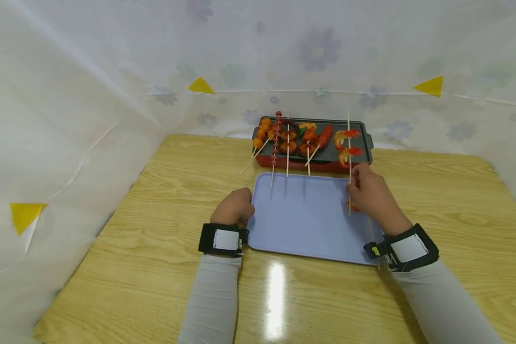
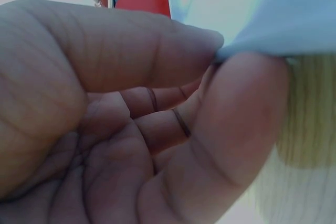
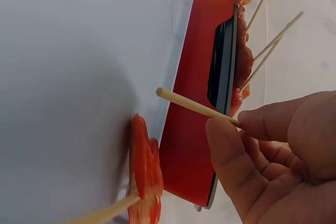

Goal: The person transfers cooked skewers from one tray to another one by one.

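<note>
My right hand [image 1: 376,193] pinches the bare stick [image 3: 184,102] of a shrimp skewer between thumb and fingertip. Two orange-red shrimps [image 1: 346,156] on that skewer overlap the right end of the grill [image 1: 327,166] in the head view. Below this hand, a second shrimp skewer [image 3: 146,171] lies at the right side of the pale blue tray [image 1: 301,215], partly hidden by the hand in the head view. With thumb and finger, my left hand [image 1: 234,206] pinches the left edge of the tray, as the left wrist view [image 2: 241,53] shows.
Behind the tray, the red-sided grill bears orange balls [image 1: 258,142], a skewer of small red pieces [image 1: 276,143], mushroom-like slices [image 1: 288,146] and a red sausage [image 1: 325,137]. Several sticks overhang its front. A flowered sheet [image 1: 320,52] hangs behind the wooden table [image 1: 167,229].
</note>
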`<state>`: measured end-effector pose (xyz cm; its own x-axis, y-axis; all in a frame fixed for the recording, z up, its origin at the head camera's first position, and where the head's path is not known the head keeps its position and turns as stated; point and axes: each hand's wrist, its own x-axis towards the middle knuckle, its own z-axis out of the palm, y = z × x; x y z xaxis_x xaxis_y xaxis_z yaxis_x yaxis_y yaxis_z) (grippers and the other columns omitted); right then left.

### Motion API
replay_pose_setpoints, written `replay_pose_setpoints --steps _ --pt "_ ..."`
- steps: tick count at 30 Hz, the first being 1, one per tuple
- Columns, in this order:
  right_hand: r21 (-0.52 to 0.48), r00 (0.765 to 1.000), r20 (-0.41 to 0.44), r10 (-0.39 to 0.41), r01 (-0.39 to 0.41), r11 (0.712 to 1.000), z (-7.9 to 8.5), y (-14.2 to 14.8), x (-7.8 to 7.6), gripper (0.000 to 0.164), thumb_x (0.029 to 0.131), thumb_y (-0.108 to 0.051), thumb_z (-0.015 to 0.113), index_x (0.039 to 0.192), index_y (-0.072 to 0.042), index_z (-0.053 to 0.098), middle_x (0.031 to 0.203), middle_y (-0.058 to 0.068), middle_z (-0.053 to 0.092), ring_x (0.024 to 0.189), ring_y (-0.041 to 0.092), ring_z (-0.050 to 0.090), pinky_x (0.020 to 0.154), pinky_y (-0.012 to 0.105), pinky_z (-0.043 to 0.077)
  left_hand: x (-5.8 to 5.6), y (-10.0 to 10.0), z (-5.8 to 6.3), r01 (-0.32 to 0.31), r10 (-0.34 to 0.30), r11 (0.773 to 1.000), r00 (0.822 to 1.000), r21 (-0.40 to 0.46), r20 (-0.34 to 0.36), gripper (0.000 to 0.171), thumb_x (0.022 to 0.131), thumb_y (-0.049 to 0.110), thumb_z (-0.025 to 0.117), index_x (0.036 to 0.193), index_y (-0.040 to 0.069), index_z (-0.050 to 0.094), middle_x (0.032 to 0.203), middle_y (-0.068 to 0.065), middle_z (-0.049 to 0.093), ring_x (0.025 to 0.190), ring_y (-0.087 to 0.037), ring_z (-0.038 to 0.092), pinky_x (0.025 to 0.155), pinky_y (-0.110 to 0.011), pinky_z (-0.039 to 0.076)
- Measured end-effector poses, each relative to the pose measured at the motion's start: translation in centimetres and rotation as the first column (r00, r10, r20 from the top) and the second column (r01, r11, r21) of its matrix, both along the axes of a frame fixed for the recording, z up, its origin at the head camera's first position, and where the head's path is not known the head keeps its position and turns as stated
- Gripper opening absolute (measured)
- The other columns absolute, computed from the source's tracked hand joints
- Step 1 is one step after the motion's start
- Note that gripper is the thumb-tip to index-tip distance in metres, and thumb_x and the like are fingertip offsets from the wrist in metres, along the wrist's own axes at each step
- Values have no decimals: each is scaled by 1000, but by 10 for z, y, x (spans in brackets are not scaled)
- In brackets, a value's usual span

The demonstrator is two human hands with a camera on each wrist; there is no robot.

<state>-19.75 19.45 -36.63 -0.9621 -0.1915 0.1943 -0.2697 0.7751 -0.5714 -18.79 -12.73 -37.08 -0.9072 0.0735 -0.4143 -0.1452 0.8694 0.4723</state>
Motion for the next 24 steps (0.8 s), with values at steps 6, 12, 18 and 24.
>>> replay_pose_setpoints --steps 6,12,18,24 --pt "35 1000 -27 7 -6 999 2 2 9 25 94 -2 58 112 10 45 75 12 50 57 22 47 50 35 37 0 0 0 0 0 1000 1000 5 -4 15 81 -6 55 93 2 57 81 -11 60 67 -24 56 51 -30 44" --pt "89 1000 -5 17 -17 996 5 4 21 28 94 0 56 116 13 45 80 16 53 64 26 49 54 38 39 -1 0 0 0 0 1000 1000 3 0 15 82 -6 56 94 2 57 83 -12 60 69 -24 56 52 -31 45" --pt "146 998 67 18 -27 989 12 4 34 20 92 1 54 107 11 47 77 13 49 66 26 48 55 37 38 -2 0 0 11 -11 1000 1000 -6 -11 15 79 -7 55 91 2 57 82 -11 58 69 -25 55 52 -31 44" --pt "197 993 99 67 -86 977 13 5 45 17 90 3 54 105 11 51 67 6 48 57 20 46 50 33 37 -1 -1 1 28 -28 1000 999 -4 -21 15 76 -9 55 86 3 56 79 -11 58 67 -24 55 51 -30 44"
